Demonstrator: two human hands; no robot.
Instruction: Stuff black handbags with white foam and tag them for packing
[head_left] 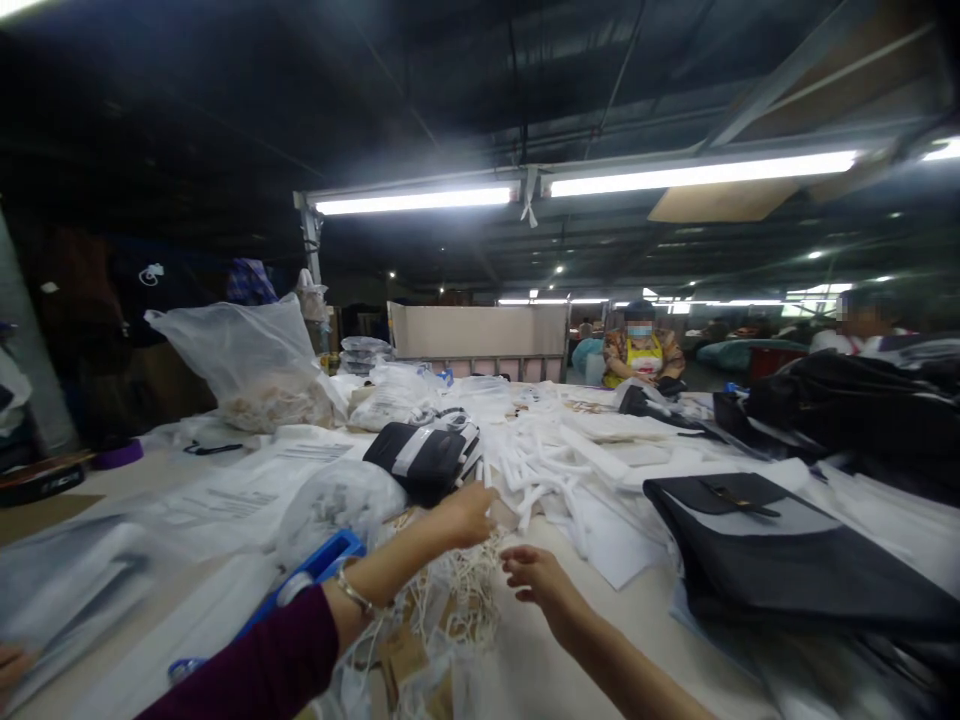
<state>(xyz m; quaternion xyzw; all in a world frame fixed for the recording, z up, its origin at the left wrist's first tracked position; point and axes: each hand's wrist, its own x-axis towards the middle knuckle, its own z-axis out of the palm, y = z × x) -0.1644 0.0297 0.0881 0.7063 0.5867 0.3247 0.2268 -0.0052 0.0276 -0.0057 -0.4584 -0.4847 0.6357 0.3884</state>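
My left hand (466, 513), below a purple sleeve and a bangle, reaches over the middle of the table with its fingers curled in. What it holds, if anything, is hidden. Just below it lies a tangled heap of cream strings with brown paper tags (469, 600). Right of the strings, my right hand (541, 582) hovers with fingers bent but apart and nothing visible in them. Beyond both hands, white foam-like strips (536, 460) are piled loosely. A stack of small black pouches (420, 455) with a pale band lies behind my left hand.
A black bag with a grey panel (780, 540) lies at right. A blue tape dispenser (315, 570) sits by my left forearm. A clear plastic sack (247, 360) stands at back left. One masked person (641, 350) sits across the table; another person's hand (11, 665) shows at far left.
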